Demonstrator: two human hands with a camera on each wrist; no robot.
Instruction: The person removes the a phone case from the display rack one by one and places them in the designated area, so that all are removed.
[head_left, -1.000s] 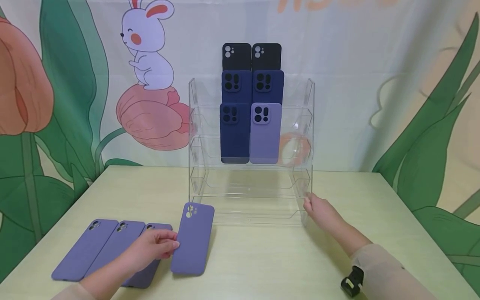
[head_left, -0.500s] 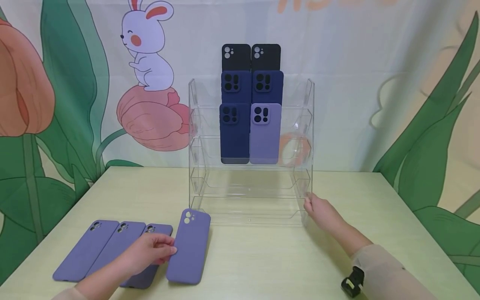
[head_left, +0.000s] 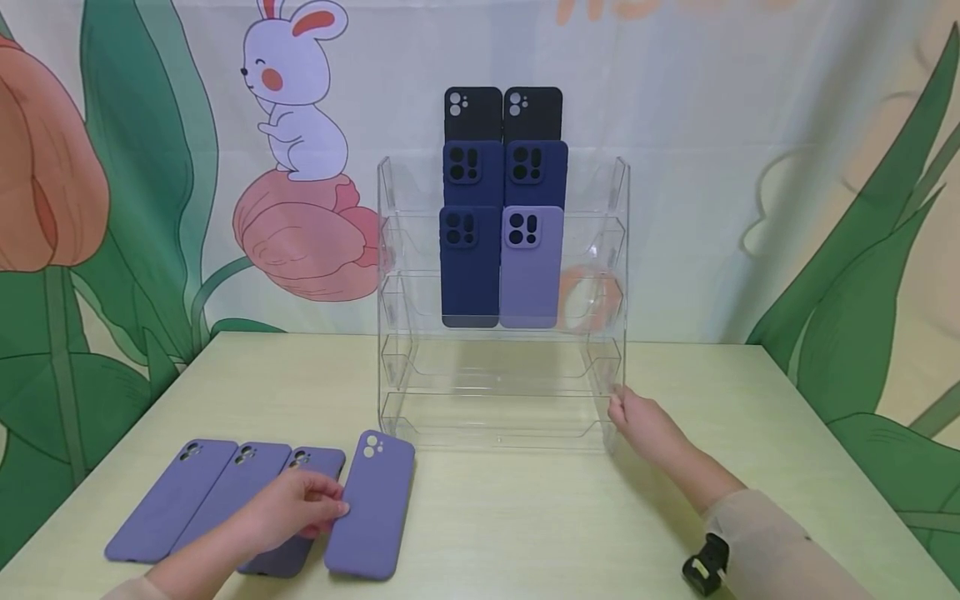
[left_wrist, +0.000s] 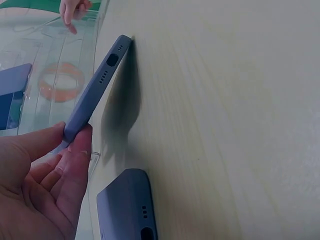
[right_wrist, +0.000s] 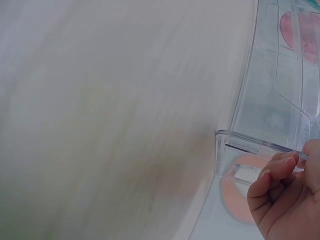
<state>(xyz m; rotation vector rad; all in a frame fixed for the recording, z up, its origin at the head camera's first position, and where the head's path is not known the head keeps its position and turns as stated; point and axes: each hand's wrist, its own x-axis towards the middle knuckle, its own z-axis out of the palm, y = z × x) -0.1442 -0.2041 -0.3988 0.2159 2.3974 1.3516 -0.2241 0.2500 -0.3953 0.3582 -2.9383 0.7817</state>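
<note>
Between thumb and fingers, my left hand (head_left: pixel 296 508) pinches a purple phone case (head_left: pixel 371 508) by its left long edge. The left wrist view shows this phone case (left_wrist: pixel 100 87) raised off the table, with its shadow beneath. Under and beside the hand, three more purple phone cases (head_left: pixel 213 496) lie side by side on the table. My right hand (head_left: pixel 648 425) grips the lower right side of a clear tiered display rack (head_left: pixel 502 385); in the right wrist view the fingers of this hand (right_wrist: pixel 285 195) curl at the rack's side panel (right_wrist: pixel 265 143).
On the upper tiers stand two black phone cases (head_left: pixel 472 112), several dark blue ones (head_left: pixel 470 283) and one light purple one (head_left: pixel 531 283). A printed cloth (head_left: pixel 690 167) hangs behind the pale table (head_left: pixel 525 525). A black strap device (head_left: pixel 705 564) sits at the right sleeve.
My left hand has drawn the held phone case down and slightly left, away from the rack. The right hand stays in place on the rack.
</note>
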